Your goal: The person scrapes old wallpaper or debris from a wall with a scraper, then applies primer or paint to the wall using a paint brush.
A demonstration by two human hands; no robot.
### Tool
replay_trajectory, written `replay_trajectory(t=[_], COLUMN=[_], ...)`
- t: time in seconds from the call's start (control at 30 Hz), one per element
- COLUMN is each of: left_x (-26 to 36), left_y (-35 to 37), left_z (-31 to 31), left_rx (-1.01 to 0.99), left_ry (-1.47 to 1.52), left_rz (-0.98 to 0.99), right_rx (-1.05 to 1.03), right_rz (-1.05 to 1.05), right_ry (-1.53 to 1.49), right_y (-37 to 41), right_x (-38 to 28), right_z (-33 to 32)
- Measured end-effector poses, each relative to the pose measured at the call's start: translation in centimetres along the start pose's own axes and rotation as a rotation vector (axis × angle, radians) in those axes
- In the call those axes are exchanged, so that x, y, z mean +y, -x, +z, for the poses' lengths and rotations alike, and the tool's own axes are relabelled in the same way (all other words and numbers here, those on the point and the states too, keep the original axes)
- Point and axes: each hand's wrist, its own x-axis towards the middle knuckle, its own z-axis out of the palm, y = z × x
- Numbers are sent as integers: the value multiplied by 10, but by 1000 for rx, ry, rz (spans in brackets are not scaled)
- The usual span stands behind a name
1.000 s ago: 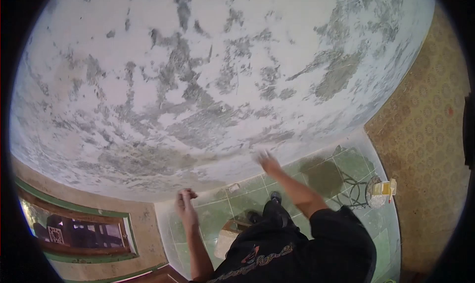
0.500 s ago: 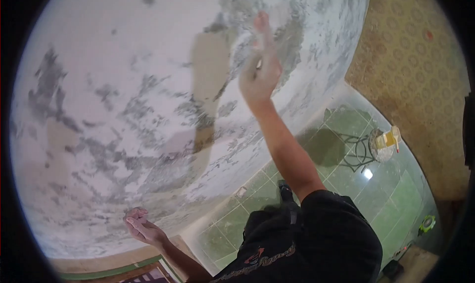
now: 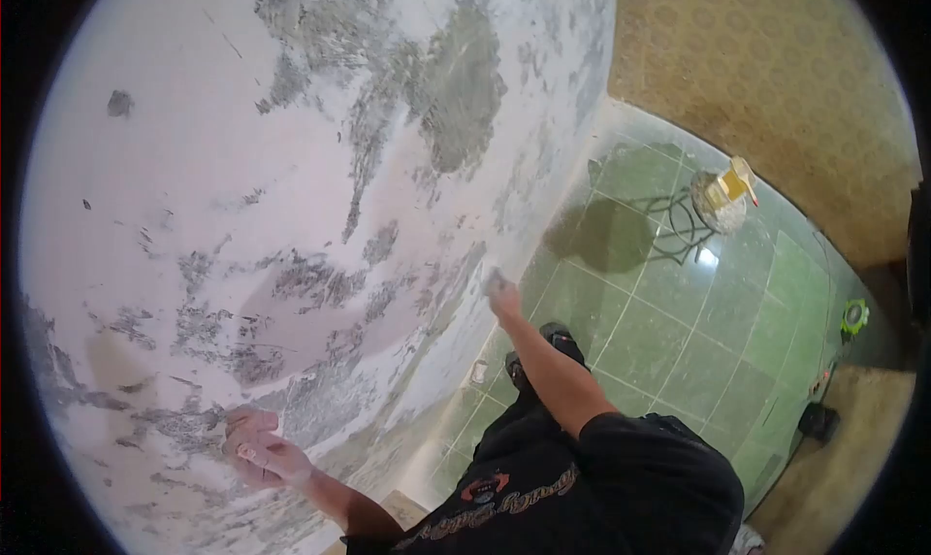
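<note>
The wall before me is white with rough grey patches. My left hand is at the lower left, close against it, with dusty, bent fingers. Some flat pinkish thing seems to sit at these fingertips, but I cannot make out what it is. Low down, near the wall's foot, my right hand is closed at the end of the stretched arm. A small greyish shape shows at its fingers, too blurred to name.
A wire-legged stool stands on green floor tiles, bearing a yellow container. A patterned tan surface lies beyond. A bright green round object and a dark object are at the right.
My right hand has swept from high on the wall down to near its foot. My left hand stays near the wall at lower left. The view has shifted.
</note>
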Motion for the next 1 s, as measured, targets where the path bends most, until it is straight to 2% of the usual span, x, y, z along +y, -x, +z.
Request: replay_trajectory(t=[0.03,0.1,0.13,0.17,0.2,0.23,0.27,0.3,0.37,0.4,0.43,0.47,0.53,0.57,0.6,0.67,0.73,0.77,0.83,0.87,0.9,0.93,0.97,1.0], left_x=[-4,-17,-20,-23,-27,-31,-34,-37,-43,-46,-48,-52,-60,-63,-63,-61,-57,-56,-52,-50,-49,-48,-47,-46], left_y=[-4,-15,-16,-16,-16,-14,-14,-14,-15,-14,-12,-9,-6,-7,-7,-5,-6,-8,-5,-5,-5,-7,-9,-9], left_z=[3,20,21,21,23,25,27,27,31,32,31,29,24,22,21,22,20,22,22,19,22,22,22,24], left_rx=[-36,-40,-48,-58,-63,-64,-65,-70,-46,-56,-47,-40,-71,-84,-112,-124,-145,-152,-163,-131,-90,-103,-73,-36], left_ry=[52,132,131,133,153,87,22,39,-46,-31,-2,25,30,27,38,51,86,101,116,138,164,166,184,201], left_rz=[33,96,109,124,140,161,181,196,360,371,368,365,397,421,432,415,407,405,391,332,277,281,277,272], right_rx=[203,472,482,411,450,40,260,317,177,92,171,94,166,218,383,345,212,226,640,596,404,206,290,191], right_rz=[-52,-415,-580,-638,-906,-903,-1241,-1546,-1732,-1819,-1869,-1824,-1662,-1366,-1163,-613,-279,-279,-507,-575,-678,-634,-1117,-1315], right_ry=[-12,-226,-337,-559,-433,-854,-643,-507,-434,-397,-285,-406,-357,-441,-451,-169,-43,-54,-380,-500,-689,-697,-592,-512], right_y=[8,-4,13,34,57,87,136,152,194,216,218,204,150,112,76,-23,-19,-25,-23,15,59,120,90,119], right_x=[15,0,-59,-124,-184,-243,-303,-335,-362,-375,-375,-359,-297,-248,-200,-49,25,25,3,-63,-123,-187,-197,-222], right_z=[-7,-7,-16,-20,-24,-21,-24,-14,11,24,37,41,48,57,53,55,39,44,58,43,27,7,38,35])
